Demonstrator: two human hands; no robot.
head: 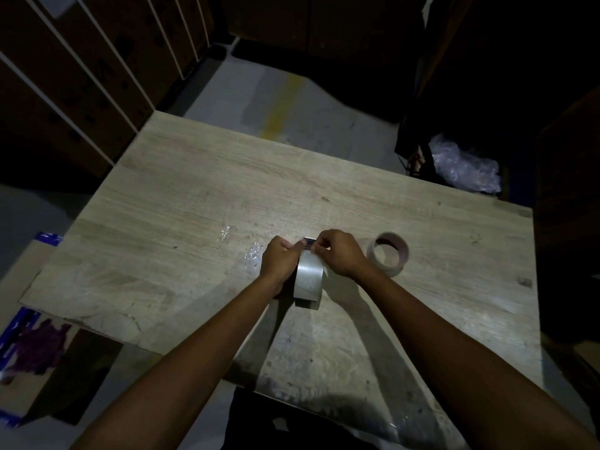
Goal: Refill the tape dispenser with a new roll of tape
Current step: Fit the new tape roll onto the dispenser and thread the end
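Threading tape end at dispenser head.
Left hand point(280, 258) grips roll point(309, 280); right hand point(337, 251) pinches tape end. Keep it taut, centred.

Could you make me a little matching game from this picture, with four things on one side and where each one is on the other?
Things:
1. new tape roll
2. empty cardboard core
3. crumpled clear plastic
4. purple scrap

Places:
A. on the floor, lower left of the table
B. between the left hand and the right hand
C. beyond the table's far right edge
D. on the table, just right of the right hand

Pairs: 1-B, 2-D, 3-C, 4-A
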